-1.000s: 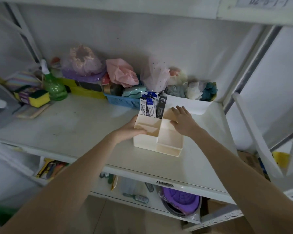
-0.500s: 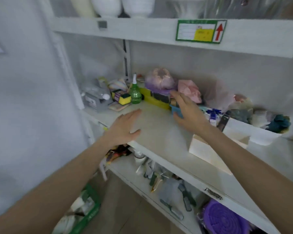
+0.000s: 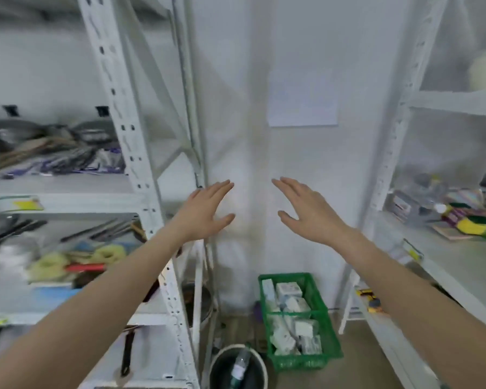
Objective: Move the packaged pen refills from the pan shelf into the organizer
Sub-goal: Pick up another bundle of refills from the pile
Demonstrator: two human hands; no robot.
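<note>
At the left edge of the frame, on the upper shelf (image 3: 68,189) of the left rack, lie the pans (image 3: 14,134), with wooden handles and a blurred heap of blue-and-white packets (image 3: 68,165) in front of them; these packets are probably the refills, though the blur keeps me from being sure. The organizer is not in view. Toward the middle, the left hand (image 3: 205,211) and right hand (image 3: 306,211) hang in the air before the white wall, both empty, fingers straight and spread, well apart from any shelf. The step in hand looks like the turn toward the pan shelf for another pick. To do it well, the left hand, being nearer, should go round the rack post (image 3: 129,153) instead of across it, come in low over the shelf edge, and pinch the packets by their flat card ends, clear of the pan handles. Thin packets slide on each other, so gather a few squarely rather than snatching. Lower right of centre, a green crate (image 3: 331,349) and a bucket (image 3: 216,369) stand on the floor; the feet should mind them.
</note>
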